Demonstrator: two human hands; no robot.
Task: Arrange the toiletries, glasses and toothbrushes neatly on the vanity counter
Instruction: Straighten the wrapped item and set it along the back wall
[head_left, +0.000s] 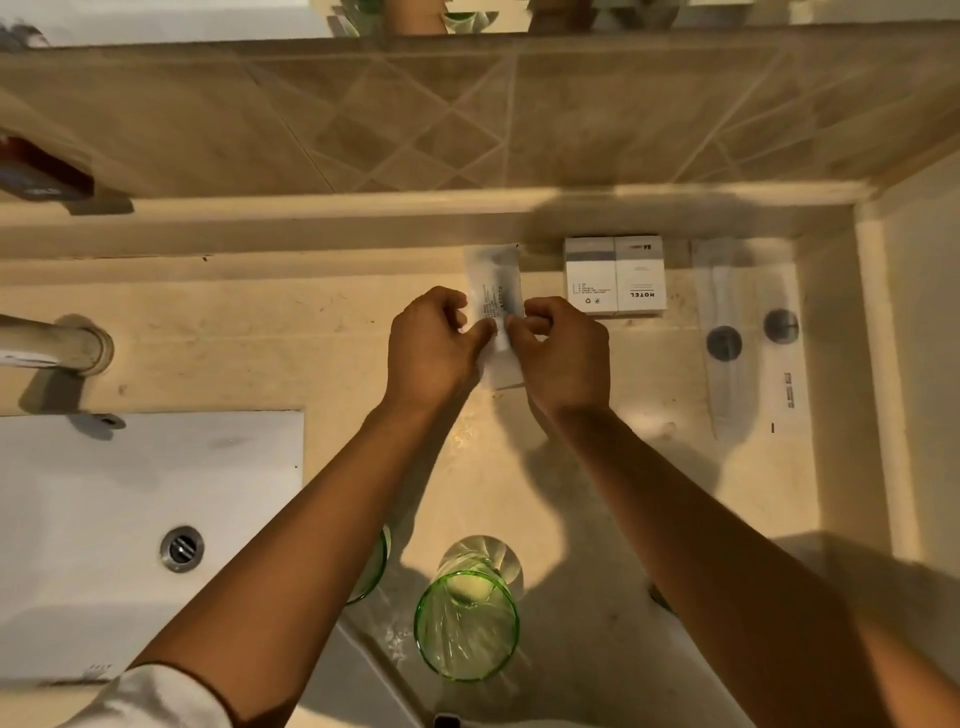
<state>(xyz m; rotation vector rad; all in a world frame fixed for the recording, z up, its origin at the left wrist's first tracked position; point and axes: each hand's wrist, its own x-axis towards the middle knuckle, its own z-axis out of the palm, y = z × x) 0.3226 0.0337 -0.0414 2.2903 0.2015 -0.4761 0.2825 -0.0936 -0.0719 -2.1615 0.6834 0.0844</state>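
Green glass (466, 623) parked at surface near edge, clear of work. Your left hand (431, 348), right hand (563, 358): fingers pinch white packet (496, 291), squaring it beside boxes (615, 275) at back edge.

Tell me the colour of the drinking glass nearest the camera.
Translucent green glass, clearest in the head view.

At frame centre, a white sachet (494, 312) is pinched between the left hand (434, 345) and right hand (563, 353). Two white boxes (615, 275) are seen just right; a green glass (466, 623) stands below.
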